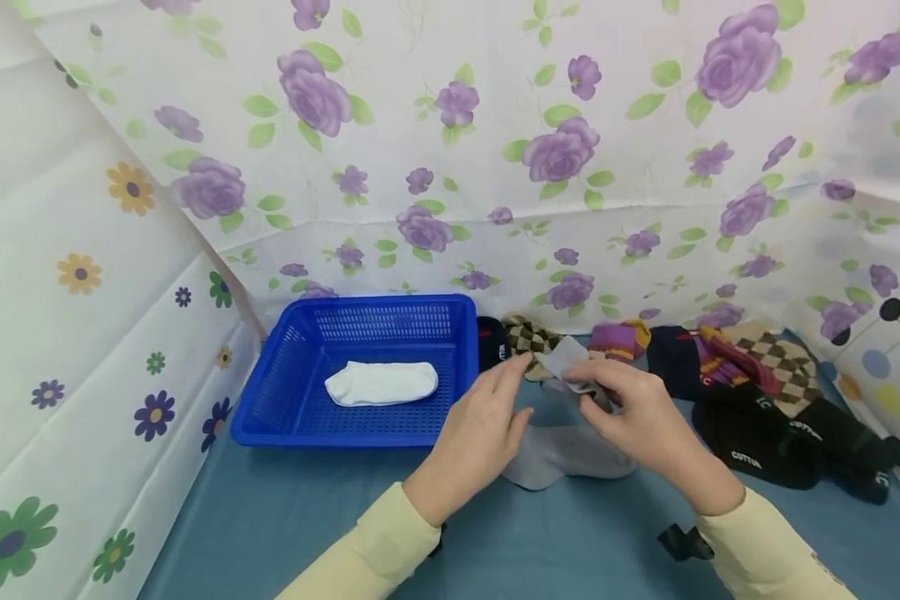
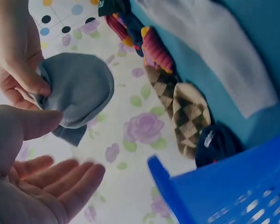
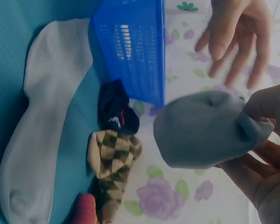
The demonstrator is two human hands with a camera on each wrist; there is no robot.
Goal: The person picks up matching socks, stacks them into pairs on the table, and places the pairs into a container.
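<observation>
My right hand [image 1: 615, 400] pinches a grey sock [image 1: 570, 364] by one end and holds it up above the blue table; the sock [image 2: 77, 91] hangs from the thumb and fingers [image 3: 266, 116]. My left hand [image 1: 487, 417] is beside it with straight fingers [image 2: 60, 182] and holds nothing. A second grey sock [image 1: 570, 454] lies flat on the table under both hands. A folded white sock [image 1: 382, 383] lies in the blue basket [image 1: 270, 400] to the left.
Several socks lie in a row behind and to the right: a dark one [image 1: 492, 343], a brown checked one [image 1: 528, 337], a purple and orange one [image 1: 618, 340], black ones [image 1: 765, 442]. Flowered sheets wall the table on three sides.
</observation>
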